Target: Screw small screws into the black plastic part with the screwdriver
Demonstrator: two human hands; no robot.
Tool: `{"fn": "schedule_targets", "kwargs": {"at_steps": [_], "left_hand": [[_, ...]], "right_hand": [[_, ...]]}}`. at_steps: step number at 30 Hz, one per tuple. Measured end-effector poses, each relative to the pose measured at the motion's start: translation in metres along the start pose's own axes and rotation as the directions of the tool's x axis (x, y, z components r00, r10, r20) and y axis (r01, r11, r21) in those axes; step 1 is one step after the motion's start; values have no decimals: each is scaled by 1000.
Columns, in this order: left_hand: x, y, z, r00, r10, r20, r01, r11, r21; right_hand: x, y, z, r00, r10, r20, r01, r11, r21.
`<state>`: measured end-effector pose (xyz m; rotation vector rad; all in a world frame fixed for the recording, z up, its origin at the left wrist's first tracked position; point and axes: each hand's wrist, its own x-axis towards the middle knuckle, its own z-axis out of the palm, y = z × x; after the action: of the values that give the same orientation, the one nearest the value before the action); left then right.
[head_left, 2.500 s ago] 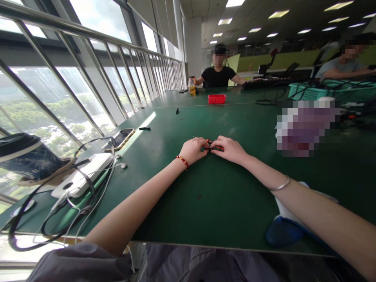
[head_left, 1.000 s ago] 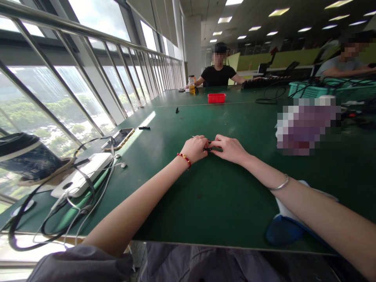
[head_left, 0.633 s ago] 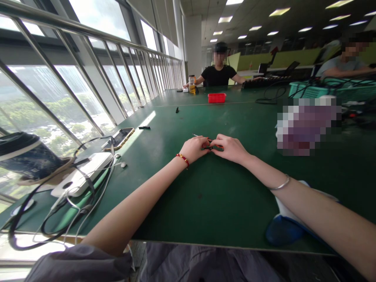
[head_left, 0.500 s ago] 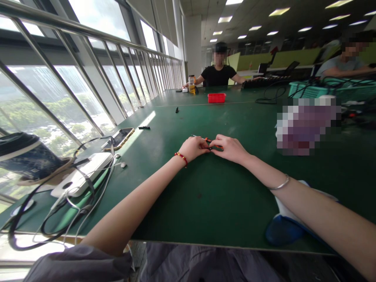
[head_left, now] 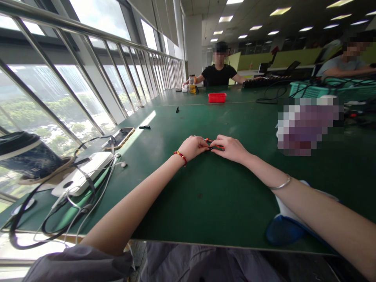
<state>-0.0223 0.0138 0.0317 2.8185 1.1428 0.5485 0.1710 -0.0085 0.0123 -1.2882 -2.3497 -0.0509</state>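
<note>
Both hands meet over the middle of the green table [head_left: 202,211]. Between them is a small orange-and-black tool [head_left: 218,147], mostly covered by fingers, so its exact kind cannot be made out. My left hand [head_left: 194,148] pinches its left part between thumb and fingers. My right hand [head_left: 229,149] is closed around the orange part, the fingertips almost touching those of the left. Behind the fingertips shows another orange-and-black piece [head_left: 208,140]; whether it belongs to the same tool is unclear.
Left are a phone [head_left: 119,138], a white power strip [head_left: 84,174] with cables, and a cup [head_left: 28,156]. Ahead lie small black pieces [head_left: 144,127] and a red box [head_left: 217,98]. A blue-and-white item [head_left: 286,229] lies under my right forearm. A person [head_left: 220,72] sits opposite.
My hands stay nearly in place, still closed on the tool. A thin metal tip beyond my left hand shows less than before.
</note>
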Motion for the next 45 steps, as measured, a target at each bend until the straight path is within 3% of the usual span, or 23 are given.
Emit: {"fn": "schedule_targets", "kwargs": {"at_steps": [9,19,26,31,37,45], "left_hand": [[-3,14,-3,993,81,81,-103,943,317],[-1,12,-1,983,132,130,-172,910,377],[-2,10,0,980,158,120,-192,912,362],[-3,7,0,985,129,114,-161,926,343],[-4,6,-1,991,74,113,-107,942,317],[-5,8,1,973,168,157,-223,859,461]], "right_hand": [[1,2,3,999,45,1,-45,999,21],[2,-1,3,996,84,35,-84,996,-4],[4,-3,-2,995,64,79,-54,991,-120],[4,-11,-7,995,30,96,-1,958,-286],[4,-15,-9,993,-26,115,66,929,-363],[3,-15,-8,993,-28,112,67,926,-371]]}}
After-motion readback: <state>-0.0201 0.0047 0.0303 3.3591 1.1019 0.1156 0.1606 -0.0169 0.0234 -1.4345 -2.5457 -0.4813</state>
